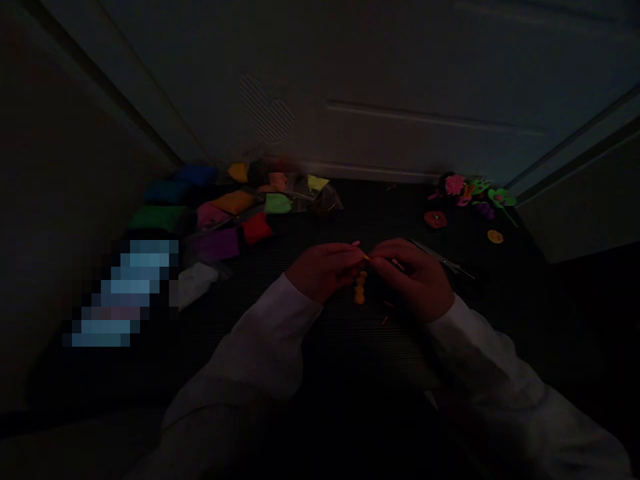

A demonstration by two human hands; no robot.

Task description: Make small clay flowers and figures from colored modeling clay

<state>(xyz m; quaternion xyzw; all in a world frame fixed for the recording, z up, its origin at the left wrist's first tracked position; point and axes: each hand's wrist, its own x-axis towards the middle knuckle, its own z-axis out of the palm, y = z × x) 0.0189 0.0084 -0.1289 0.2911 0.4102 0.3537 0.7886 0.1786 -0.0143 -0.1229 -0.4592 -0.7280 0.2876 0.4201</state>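
In dim light, my left hand (330,270) and my right hand (415,277) meet over the dark table. Their fingertips pinch a tiny yellow-orange piece of modelling clay (367,258) between them. Just below lies a short row of orange clay balls (360,288), joined end to end and touched by neither hand. A small pink bit (356,243) shows by my left fingertips. Scissors (450,265) lie beyond my right hand, partly hidden by it. Thin reddish bits (385,320) rest on the table near my right wrist.
Bags of coloured clay, among them a purple one (217,244), a red one (257,228) and a green one (157,217), crowd the back left. Clay flowers (455,185), a red disc (435,219) and a yellow disc (495,237) lie back right. A panelled white surface (370,140) rises behind.
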